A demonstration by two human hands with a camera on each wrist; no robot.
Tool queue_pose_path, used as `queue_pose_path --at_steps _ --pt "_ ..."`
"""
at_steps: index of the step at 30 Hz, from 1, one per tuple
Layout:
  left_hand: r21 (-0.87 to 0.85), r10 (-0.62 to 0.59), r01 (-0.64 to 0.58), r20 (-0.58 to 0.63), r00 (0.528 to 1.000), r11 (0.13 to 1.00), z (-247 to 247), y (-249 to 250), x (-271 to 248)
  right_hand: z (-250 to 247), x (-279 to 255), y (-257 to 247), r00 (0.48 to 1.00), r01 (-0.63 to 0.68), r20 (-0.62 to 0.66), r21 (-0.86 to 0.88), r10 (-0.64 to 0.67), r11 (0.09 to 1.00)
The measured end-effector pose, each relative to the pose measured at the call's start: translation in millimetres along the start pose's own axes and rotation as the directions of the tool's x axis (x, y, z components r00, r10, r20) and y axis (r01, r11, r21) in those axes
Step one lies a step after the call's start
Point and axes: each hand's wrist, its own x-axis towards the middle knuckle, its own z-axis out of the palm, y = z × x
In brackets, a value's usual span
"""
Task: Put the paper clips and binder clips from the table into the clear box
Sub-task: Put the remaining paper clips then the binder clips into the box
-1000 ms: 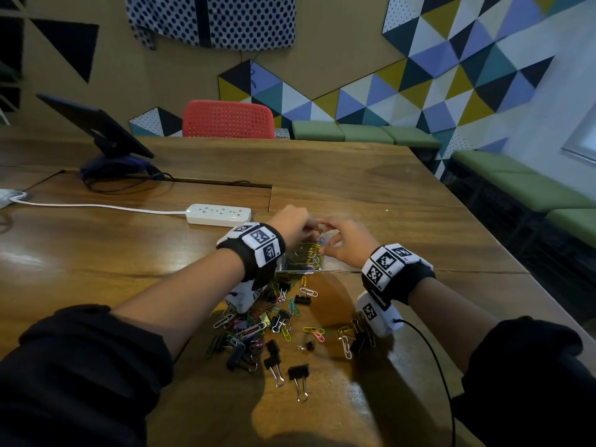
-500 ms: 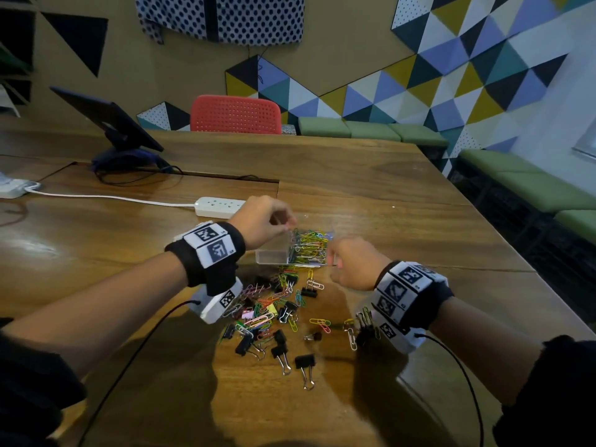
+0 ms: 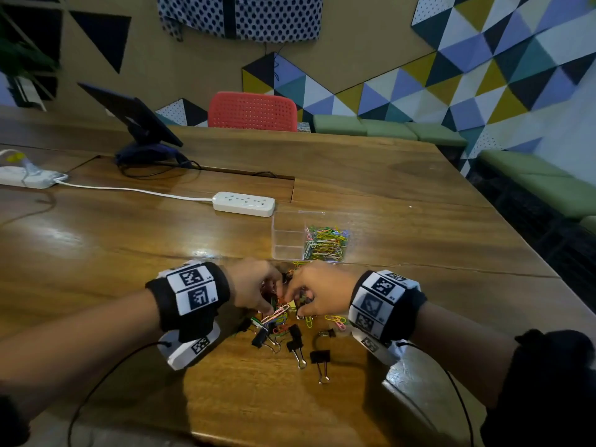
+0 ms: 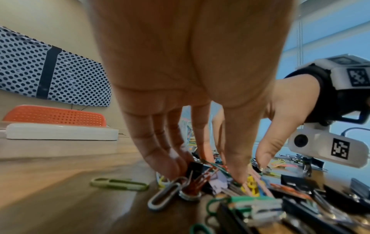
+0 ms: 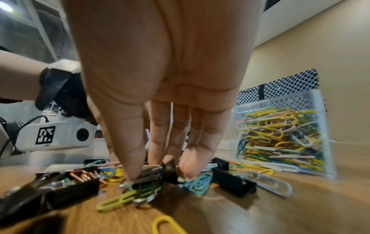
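A clear box (image 3: 290,235) stands on the wooden table (image 3: 129,253); its right part holds several coloured paper clips (image 3: 325,243), seen also in the right wrist view as paper clips (image 5: 280,136). Just in front of it lies a pile of paper clips and black binder clips (image 3: 283,333). Both hands reach down into the pile. My left hand (image 3: 274,304) pinches a bunch of clips around a black binder clip (image 4: 197,168) between thumb and fingers (image 4: 174,163). My right hand (image 3: 298,306) pinches another black binder clip (image 5: 158,172) with silver handles.
A white power strip (image 3: 243,204) lies just left of and behind the box, its cord running to a second strip (image 3: 25,177) at far left. A tablet on a stand (image 3: 135,124) and a red chair (image 3: 251,111) are at the back. The table edge and green benches (image 3: 532,175) lie to the right.
Both hands have drawn back from the clear box toward me and dropped onto the pile, where their fingers now close on clips.
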Motion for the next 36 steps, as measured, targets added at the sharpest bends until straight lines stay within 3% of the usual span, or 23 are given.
queue_pose_path --at_steps 10,18,30,36 --pt "0.003 0.008 -0.008 -0.038 0.999 1.000 11.0 12.9 -0.8 -3.0 -14.6 20.5 0.995 -0.102 0.017 -0.012 0.102 0.995" --pt "-0.066 0.068 -0.072 -0.057 0.996 0.995 4.3 15.6 -1.6 -6.5 -5.3 21.3 0.986 -0.147 -0.071 0.049 0.150 0.988" --pt "0.077 0.083 -0.076 -0.102 0.991 0.994 9.3 21.8 -2.0 -10.3 10.7 17.7 0.994 -0.105 0.021 0.001 0.105 0.994" --pt "0.026 0.095 -0.093 -0.113 0.989 0.995 4.2 20.7 -3.4 -11.1 9.9 13.3 0.995 -0.066 -0.080 0.020 0.068 0.998"
